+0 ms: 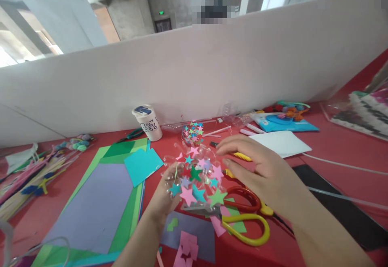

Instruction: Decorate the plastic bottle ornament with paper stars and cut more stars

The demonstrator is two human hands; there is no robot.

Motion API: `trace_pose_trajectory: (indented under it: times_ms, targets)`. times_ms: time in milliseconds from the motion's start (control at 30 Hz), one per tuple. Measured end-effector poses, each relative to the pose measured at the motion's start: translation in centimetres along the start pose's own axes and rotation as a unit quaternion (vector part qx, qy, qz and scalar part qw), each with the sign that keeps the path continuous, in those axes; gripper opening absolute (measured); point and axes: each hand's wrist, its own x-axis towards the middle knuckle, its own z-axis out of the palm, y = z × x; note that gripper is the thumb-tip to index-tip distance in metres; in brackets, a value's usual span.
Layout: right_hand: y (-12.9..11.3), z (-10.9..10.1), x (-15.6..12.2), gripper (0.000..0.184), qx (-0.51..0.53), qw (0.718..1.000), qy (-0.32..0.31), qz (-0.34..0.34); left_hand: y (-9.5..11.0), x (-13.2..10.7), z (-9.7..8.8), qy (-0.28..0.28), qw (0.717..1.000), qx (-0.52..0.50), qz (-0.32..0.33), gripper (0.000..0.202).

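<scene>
My left hand [171,180] grips a clear, knobbly ball [195,174] covered with pink, blue, green, red and purple paper stars. Its fingers are partly hidden behind the ball. Just to the right of the ball hovers my right hand [251,166], thumb and fingers apart, with nothing visible between them. Below the ball lie scissors [247,240] with one yellow and one red handle loop, over scraps of pink paper [188,244] and a purple sheet [206,232]. Behind the ball stands a smaller star-covered ball [193,133].
Coloured paper sheets [93,206] and a blue square [142,164] are stacked left. A white cup [149,123] stands near the white partition [182,73]. A yellow cutter [242,156], white sheet [281,144] and black slab [336,206] lie right. Pipe cleaners [36,182] are far left.
</scene>
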Motion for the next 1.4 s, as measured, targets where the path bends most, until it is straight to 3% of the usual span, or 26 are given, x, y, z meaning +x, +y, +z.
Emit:
trace_pose_trajectory:
  times_ms: [100, 200, 333, 500, 667, 1033, 1233, 1400]
  targets:
    - [-0.4, 0.2, -0.1, 0.017, -0.025, 0.998, 0.056, -0.013, -0.4, 0.6, -0.2, -0.028, 0.999, -0.012, 0.013, 0.031]
    - [-1.0, 0.3, -0.3, 0.021, -0.07, 0.989, 0.098, -0.09, -0.6, 0.9, -0.5, -0.045, 0.998, -0.025, 0.028, 0.038]
    - [-1.5, 1.0, -0.6, 0.011, -0.094, 0.979, 0.05, -0.175, -0.9, 1.0, -0.7, -0.066, 0.996, -0.035, 0.039, 0.04]
    - [-1.6, 1.9, -0.5, 0.021, -0.135, 0.975, 0.028, -0.172, -0.7, 0.9, 0.1, -0.095, 0.994, -0.043, 0.038, 0.027]
    - [-1.7, 2.2, -0.6, 0.022, -0.138, 0.974, 0.052, -0.169, -0.2, 0.8, 1.1, -0.095, 0.995, -0.03, 0.015, 0.018]
    - [-1.4, 2.2, -0.4, 0.016, -0.178, 0.964, 0.07, -0.184, -0.3, 0.6, 1.0, -0.07, 0.997, -0.014, 0.025, 0.025]
    - [-1.4, 2.2, -0.6, 0.028, -0.161, 0.939, 0.123, -0.277, -0.1, 0.5, 1.4, -0.084, 0.996, -0.005, 0.038, 0.014]
    - [-0.8, 2.6, -0.3, 0.034, -0.187, 0.924, 0.071, -0.325, 0.1, 0.2, 1.5, -0.097, 0.994, -0.003, 0.043, 0.019]
